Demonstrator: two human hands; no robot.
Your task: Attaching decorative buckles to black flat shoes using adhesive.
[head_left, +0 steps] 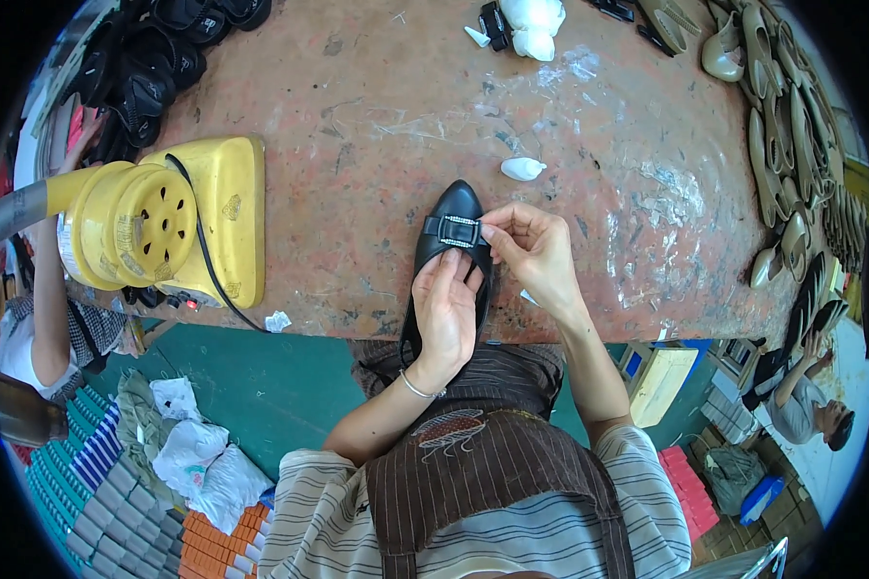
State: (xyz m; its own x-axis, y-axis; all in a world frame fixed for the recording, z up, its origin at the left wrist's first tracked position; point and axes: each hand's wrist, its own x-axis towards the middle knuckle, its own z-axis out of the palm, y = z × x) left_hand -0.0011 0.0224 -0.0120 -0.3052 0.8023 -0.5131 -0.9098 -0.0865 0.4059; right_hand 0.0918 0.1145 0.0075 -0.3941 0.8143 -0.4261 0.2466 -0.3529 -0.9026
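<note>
A black pointed flat shoe rests at the table's near edge, its toe pointing away from me. Across its front lies a black bow with a rhinestone-edged buckle. My left hand reaches into the shoe's opening, palm up, its fingertips just under the bow and bent against the shoe. My right hand pinches the right end of the bow between thumb and forefinger. Beyond the shoe, a small white squeeze bottle lies on its side.
A yellow machine with a black cable stands at left. Black shoes are piled at far left, beige shoes along the right. A white bundle sits at the far edge. Other people work at both sides; stacked boxes fill the lower left.
</note>
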